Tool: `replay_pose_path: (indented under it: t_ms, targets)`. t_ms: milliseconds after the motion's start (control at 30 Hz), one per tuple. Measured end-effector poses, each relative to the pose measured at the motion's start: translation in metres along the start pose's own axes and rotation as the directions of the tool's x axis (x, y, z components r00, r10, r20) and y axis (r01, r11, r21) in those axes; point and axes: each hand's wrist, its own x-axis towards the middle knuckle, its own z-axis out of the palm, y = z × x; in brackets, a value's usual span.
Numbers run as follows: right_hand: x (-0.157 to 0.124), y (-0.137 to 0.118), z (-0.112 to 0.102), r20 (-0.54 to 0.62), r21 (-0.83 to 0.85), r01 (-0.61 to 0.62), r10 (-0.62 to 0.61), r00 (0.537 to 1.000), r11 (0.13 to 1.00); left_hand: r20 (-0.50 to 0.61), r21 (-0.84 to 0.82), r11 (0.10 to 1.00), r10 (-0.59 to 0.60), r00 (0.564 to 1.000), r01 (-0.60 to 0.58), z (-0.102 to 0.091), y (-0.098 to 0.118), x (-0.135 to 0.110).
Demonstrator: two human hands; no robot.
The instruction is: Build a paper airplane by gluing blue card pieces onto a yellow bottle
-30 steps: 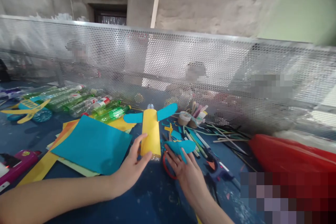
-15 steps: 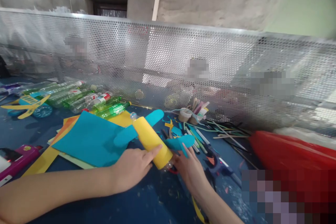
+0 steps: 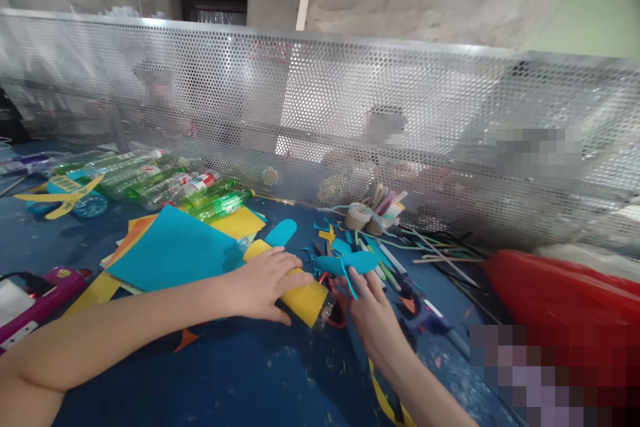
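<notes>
A plastic bottle wrapped in yellow paper slants across the middle of the blue table. From above, my left hand closes over it, thumb on the near side and fingers across the wrap. The bottle covers part of a blue rounded paper strip. To the right, my right hand pinches a blue paper cutout with a narrow strip hanging from it. Its fingertips are partly hidden. Between the bottle end and that hand show red scissors handles.
Coloured paper sheets and green and clear bottles lie to the left, beside a purple power strip. A glue gun, pens and a red bag are at the right. A perforated metal screen stands behind.
My left hand has shifted from pointing at the yellow wrap to lying over the bottle, which has come down lower. My right hand stays by the blue cutout, a little away from the bottle end.
</notes>
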Motion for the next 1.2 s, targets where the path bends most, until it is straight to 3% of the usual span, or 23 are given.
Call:
replay_pose_path:
  t_ms: [100,233,333,467,567,667,733,833,967,1200]
  targets:
    - [0.003,-0.013,0.003,-0.113,0.016,-0.037,0.038,0.993,0.999,0.014,0.019,1.0,-0.009,1.0,0.009,-0.007,-0.005,0.009]
    - [0.011,-0.026,-0.002,-0.243,0.116,0.026,0.003,0.97,0.993,-0.037,0.027,0.986,-0.163,0.986,0.164,-0.029,-0.008,0.022]
    - [0.015,-0.027,-0.009,-0.241,0.151,0.04,-0.003,0.97,0.988,0.085,0.031,0.971,-0.239,0.967,0.237,-0.044,-0.005,0.027]
    - [0.012,-0.026,-0.011,-0.163,0.138,-0.164,0.186,0.969,0.977,0.329,-0.043,0.982,-0.16,0.931,0.184,-0.05,0.007,0.024]
    - [0.007,-0.029,-0.008,-0.06,0.067,-0.371,0.375,0.925,0.926,0.377,-0.08,0.983,-0.125,0.918,0.166,-0.048,0.014,0.021]
    - [0.003,-0.027,-0.006,0.013,0.074,-0.467,0.468,0.884,0.881,0.387,-0.096,0.983,-0.11,0.916,0.159,-0.046,0.014,0.021]
    - [0.003,-0.021,-0.005,0.012,0.119,-0.447,0.449,0.894,0.887,0.402,-0.119,0.978,-0.112,0.909,0.173,-0.045,0.011,0.022]
    - [0.004,-0.011,-0.003,-0.052,0.157,-0.335,0.347,0.936,0.929,0.418,-0.156,0.966,-0.126,0.9,0.207,-0.045,0.006,0.023]
    - [0.012,-0.001,0.004,-0.045,0.152,-0.199,0.208,0.977,0.968,0.405,-0.151,0.969,-0.121,0.906,0.197,-0.045,0.007,0.024]
    - [0.055,0.014,-0.007,-0.067,0.04,-0.043,0.045,0.997,0.998,0.328,-0.111,0.975,-0.144,0.933,0.19,-0.04,0.012,0.022]
